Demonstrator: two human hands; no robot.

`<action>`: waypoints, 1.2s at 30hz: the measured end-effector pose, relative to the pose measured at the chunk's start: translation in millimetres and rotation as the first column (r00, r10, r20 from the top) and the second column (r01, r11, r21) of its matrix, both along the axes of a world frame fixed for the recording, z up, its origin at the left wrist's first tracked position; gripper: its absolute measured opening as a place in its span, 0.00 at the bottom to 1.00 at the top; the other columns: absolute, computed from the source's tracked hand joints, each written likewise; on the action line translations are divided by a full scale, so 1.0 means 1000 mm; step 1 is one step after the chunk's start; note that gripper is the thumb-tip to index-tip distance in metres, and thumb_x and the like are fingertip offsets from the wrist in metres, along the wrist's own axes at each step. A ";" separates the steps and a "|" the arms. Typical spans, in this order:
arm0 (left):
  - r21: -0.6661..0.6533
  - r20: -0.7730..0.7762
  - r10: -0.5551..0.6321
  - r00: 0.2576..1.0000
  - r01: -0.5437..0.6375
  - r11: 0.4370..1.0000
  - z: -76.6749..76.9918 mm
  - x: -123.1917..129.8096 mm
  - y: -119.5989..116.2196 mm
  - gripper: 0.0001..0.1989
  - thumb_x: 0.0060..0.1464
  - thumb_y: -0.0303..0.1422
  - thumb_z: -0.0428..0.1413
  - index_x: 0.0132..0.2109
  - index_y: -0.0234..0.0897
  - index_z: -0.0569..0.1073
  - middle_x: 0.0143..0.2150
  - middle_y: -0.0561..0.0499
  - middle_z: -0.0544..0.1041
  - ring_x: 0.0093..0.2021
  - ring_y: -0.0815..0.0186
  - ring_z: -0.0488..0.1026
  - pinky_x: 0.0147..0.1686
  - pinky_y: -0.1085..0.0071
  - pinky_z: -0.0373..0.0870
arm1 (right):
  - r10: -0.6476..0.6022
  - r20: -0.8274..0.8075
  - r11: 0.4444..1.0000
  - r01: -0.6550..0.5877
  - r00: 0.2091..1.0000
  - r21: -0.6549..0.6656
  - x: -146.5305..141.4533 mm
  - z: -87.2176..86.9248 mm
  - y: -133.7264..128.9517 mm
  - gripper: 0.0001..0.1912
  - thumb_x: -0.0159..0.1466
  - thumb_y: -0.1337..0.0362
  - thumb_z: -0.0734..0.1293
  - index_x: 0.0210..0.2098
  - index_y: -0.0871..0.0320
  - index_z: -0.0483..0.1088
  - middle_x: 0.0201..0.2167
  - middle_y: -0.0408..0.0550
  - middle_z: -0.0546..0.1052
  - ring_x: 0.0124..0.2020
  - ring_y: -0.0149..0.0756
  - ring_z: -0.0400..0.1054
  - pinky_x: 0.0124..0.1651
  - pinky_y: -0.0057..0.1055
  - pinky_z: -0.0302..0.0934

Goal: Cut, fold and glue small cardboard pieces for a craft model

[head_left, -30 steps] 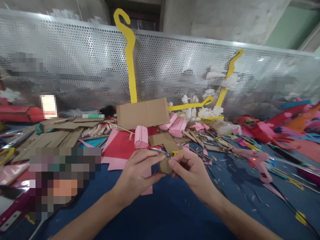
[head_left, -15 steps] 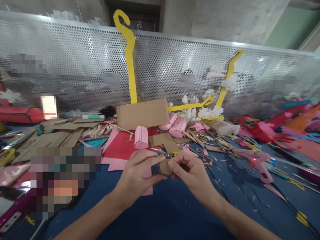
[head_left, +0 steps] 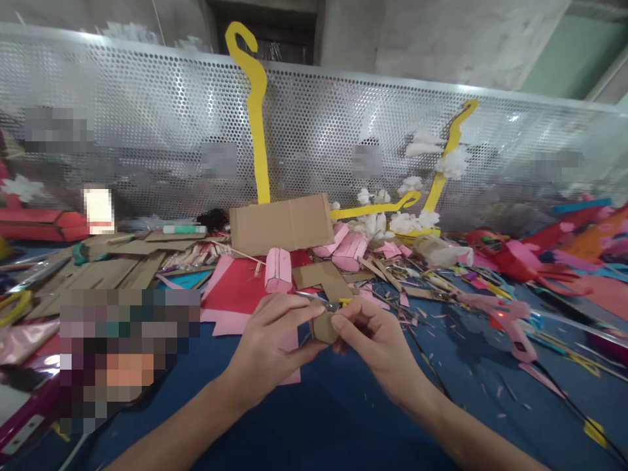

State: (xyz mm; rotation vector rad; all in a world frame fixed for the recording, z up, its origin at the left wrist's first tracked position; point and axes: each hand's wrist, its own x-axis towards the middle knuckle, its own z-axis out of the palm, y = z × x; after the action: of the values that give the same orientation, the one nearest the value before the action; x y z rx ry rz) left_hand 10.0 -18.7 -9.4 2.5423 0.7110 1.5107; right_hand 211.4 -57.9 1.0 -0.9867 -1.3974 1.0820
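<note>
Between my two hands is a small brown cardboard piece (head_left: 322, 328) with angled edges. My left hand (head_left: 275, 337) grips it from the left, thumb below and fingers above. My right hand (head_left: 366, 330) pinches its right side between thumb and fingers. Just behind the piece lie scissors (head_left: 332, 305) with a yellow handle, partly covered by my fingers. Beyond my left hand, a small pink paper box (head_left: 278, 270) stands on red paper (head_left: 235, 288). A flat cardboard offcut (head_left: 326, 281) lies behind the scissors.
A pink glue gun (head_left: 510, 320) with a lit red light lies at the right, its black cord running toward the front. A cardboard box (head_left: 282, 224) with a tall yellow hook (head_left: 258, 118) stands at the back before a perforated metal panel (head_left: 314, 118). Paper scraps litter the blue table (head_left: 324, 418).
Both hands keep their hold on the cardboard piece, and my left thumb has shifted slightly along its lower edge. The whole view has moved a little.
</note>
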 end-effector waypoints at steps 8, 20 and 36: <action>-0.043 0.018 -0.004 1.000 0.005 0.999 -0.001 0.001 -0.002 0.22 0.52 0.29 0.69 0.54 0.42 0.75 0.49 0.45 0.79 0.49 0.56 0.77 0.49 0.56 0.76 | -0.022 0.009 1.000 0.022 1.000 0.009 -0.003 0.002 -0.003 0.17 0.66 0.50 0.72 0.31 0.57 0.71 0.22 0.41 0.74 0.23 0.32 0.71 0.29 0.28 0.67; -0.263 0.143 -0.054 0.988 0.091 0.960 0.005 0.002 -0.006 0.22 0.50 0.28 0.67 0.53 0.42 0.76 0.50 0.45 0.78 0.49 0.57 0.77 0.52 0.57 0.76 | -0.038 -0.169 0.998 0.030 0.985 -0.049 0.000 -0.003 0.005 0.16 0.68 0.48 0.68 0.34 0.54 0.73 0.27 0.44 0.77 0.27 0.36 0.71 0.32 0.32 0.67; -0.453 0.865 0.198 0.461 0.887 -0.088 -0.004 -0.011 0.013 0.23 0.61 0.53 0.50 0.45 0.40 0.76 0.41 0.45 0.79 0.40 0.61 0.78 0.51 0.59 0.77 | -0.115 -0.069 0.990 0.120 0.991 0.074 0.012 0.000 0.011 0.15 0.71 0.53 0.66 0.34 0.56 0.74 0.27 0.45 0.76 0.28 0.34 0.66 0.34 0.30 0.63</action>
State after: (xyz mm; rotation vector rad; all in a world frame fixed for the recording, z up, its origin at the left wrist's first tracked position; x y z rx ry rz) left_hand -1.2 -5.7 -13.0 0.6093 0.3539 0.9241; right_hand 223.1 -46.6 0.7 -0.9566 -1.3031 0.9572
